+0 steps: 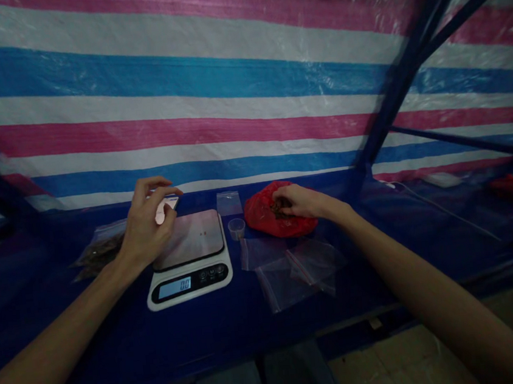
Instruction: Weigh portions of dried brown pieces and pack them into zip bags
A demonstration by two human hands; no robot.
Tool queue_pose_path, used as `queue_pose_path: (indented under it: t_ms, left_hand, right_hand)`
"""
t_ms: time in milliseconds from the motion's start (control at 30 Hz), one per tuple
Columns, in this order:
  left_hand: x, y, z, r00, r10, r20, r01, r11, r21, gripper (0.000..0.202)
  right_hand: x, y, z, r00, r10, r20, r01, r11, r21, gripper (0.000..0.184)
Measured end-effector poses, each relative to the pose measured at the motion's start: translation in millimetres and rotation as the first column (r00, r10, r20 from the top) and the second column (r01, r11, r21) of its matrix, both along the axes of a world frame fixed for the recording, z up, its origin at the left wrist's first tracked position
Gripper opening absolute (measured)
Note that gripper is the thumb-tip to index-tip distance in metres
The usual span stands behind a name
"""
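My left hand (146, 223) hovers at the upper left of the kitchen scale (188, 242), fingers curved and apart, with nothing seen in them. Behind it, partly hidden, is a lit phone screen (165, 209). A few tiny specks lie on the scale's plate, and its display reads 0.0. My right hand (302, 202) reaches into a red plastic bag (263, 215), its fingers drawn together on small brown pieces (280, 208); the fingertips are partly hidden. Between scale and bag stands a small clear cup (236, 228).
Several clear zip bags (288, 274) lie in front of the red bag, and another zip bag (229, 203) lies behind the cup. A filled plastic bag (100, 254) rests left of the scale. Blue metal posts (393, 92) and a striped sheet (209, 87) bound the blue table.
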State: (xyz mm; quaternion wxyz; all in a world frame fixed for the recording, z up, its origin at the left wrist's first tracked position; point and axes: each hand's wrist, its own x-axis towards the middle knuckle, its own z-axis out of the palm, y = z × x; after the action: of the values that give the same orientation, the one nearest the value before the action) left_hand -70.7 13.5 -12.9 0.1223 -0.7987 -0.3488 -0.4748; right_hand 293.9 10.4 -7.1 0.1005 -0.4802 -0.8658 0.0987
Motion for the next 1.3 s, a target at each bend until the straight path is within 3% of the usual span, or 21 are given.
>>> queue_pose_path:
  t_ms: [133,300,467,633,700,800,900,1167,1300]
  left_hand:
    - [4.2,-6.3,1.0,0.999,-0.032,-0.009,0.032,0.999,-0.032,0.028]
    - [12.1,-18.7,5.5,0.998,-0.061,-0.025,0.060,0.998,-0.029,0.025]
    - [18.1,-29.7,8.3,0.997,-0.078,-0.024,0.076,0.995,-0.069,0.021]
    - [18.6,-30.4,7.8,0.997,-0.080,0.009,0.081,0.996,-0.039,0.017]
    - [17.5,-27.6,5.5,0.997,-0.079,0.020,0.080,0.995,-0.061,0.021]
    - [14.7,-22.6,0.4,0.997,-0.069,0.037,0.073,0.989,-0.126,0.028]
    - [12.0,-18.6,-3.8,0.996,-0.059,0.069,0.069,0.986,-0.154,0.033]
    - [10.6,-16.4,-4.1,0.977,-0.061,0.202,0.076,0.995,-0.065,0.034]
    - [11.5,-19.1,-2.1,0.982,-0.058,0.180,0.071,0.995,-0.070,0.021]
  right_hand:
    - [0.7,-1.4,5.4,0.999,-0.045,-0.021,0.046,0.999,0.022,0.022]
    - [1.7,-1.1,1.7,0.994,0.078,-0.074,-0.079,0.997,-0.009,0.022]
    - [-0.6,-2.0,-4.0,0.989,0.081,-0.123,-0.086,0.996,-0.031,0.042]
    - [-10.8,-1.8,-10.9,0.981,0.129,-0.142,-0.127,0.992,0.025,0.035]
    - [-15.0,-1.8,-13.9,0.976,0.162,-0.146,-0.157,0.987,0.046,0.037]
    - [-18.7,-2.3,-14.4,0.967,0.213,-0.143,-0.200,0.975,0.099,0.024]
    - [-18.2,-2.9,-9.2,0.970,0.200,-0.140,-0.182,0.974,0.135,0.011]
    - [-4.2,-5.4,11.2,0.960,0.045,-0.277,0.010,0.981,0.193,0.013]
    - [-30.2,-16.3,24.8,0.897,0.091,-0.433,-0.013,0.984,0.179,0.018]
